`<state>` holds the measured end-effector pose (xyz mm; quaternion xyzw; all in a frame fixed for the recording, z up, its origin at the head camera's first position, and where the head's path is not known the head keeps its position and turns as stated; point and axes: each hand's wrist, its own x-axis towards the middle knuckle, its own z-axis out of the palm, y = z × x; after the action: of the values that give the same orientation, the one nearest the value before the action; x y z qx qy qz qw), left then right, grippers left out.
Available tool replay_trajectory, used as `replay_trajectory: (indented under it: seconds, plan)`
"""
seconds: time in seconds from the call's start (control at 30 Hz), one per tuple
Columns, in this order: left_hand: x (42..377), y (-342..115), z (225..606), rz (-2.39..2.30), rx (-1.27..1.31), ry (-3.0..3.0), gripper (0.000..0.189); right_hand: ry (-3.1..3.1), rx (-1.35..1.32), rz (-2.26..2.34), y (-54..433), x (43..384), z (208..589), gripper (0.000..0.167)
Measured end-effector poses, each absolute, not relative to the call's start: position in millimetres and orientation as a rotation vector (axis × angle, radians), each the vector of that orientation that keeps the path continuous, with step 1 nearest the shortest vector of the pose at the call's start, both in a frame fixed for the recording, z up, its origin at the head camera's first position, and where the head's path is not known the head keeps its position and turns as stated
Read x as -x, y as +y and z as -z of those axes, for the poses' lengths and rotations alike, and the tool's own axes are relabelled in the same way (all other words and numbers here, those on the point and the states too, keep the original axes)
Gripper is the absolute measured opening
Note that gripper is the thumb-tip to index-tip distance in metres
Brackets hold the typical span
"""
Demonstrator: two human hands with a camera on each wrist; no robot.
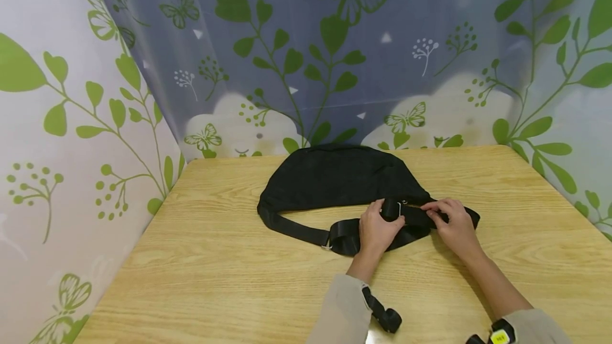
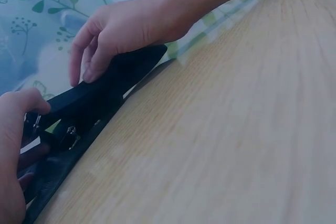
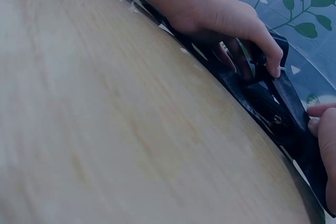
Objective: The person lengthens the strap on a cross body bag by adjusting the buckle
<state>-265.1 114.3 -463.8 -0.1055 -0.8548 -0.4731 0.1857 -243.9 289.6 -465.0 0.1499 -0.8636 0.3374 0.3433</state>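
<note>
A black waist bag lies flat on the table, its curved edge toward the back. Its wide black strap runs along the front and is looped back on itself. My left hand grips the strap beside a metal slider buckle, with the thumb at the buckle's near side. To the right, my right hand pinches the strap's edge between thumb and fingertips. In the left wrist view, that strap section is raised a little off the table between both hands. The left palm side is hidden.
The wood-grain table extends around the bag. Behind it hangs a blue curtain with leaves and butterflies, and a pale patterned wall covering stands at the left. A second metal ring joins the strap at the left.
</note>
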Motion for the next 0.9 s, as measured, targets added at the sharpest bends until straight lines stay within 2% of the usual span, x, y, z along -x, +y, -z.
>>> replay_trajectory:
  seconds: [0.27,0.47,0.63,0.9]
  plan:
    - [265.9,113.1,464.5,1.369,0.304,-2.358,0.043,-2.364,-0.313,-0.944,293.9,241.1,466.2,0.013]
    - [263.4,111.4,463.9,1.402,0.427,-2.428,0.047,-2.436,-0.342,-1.055,293.2,240.2,467.8,0.021]
    - [262.7,111.4,463.8,1.377,0.498,-2.483,0.048,-2.363,-0.435,-0.992,289.1,241.4,468.3,0.017]
    - [263.8,113.5,465.2,1.306,0.389,-2.408,0.042,-2.314,-0.459,-0.935,286.8,243.4,467.2,0.018]
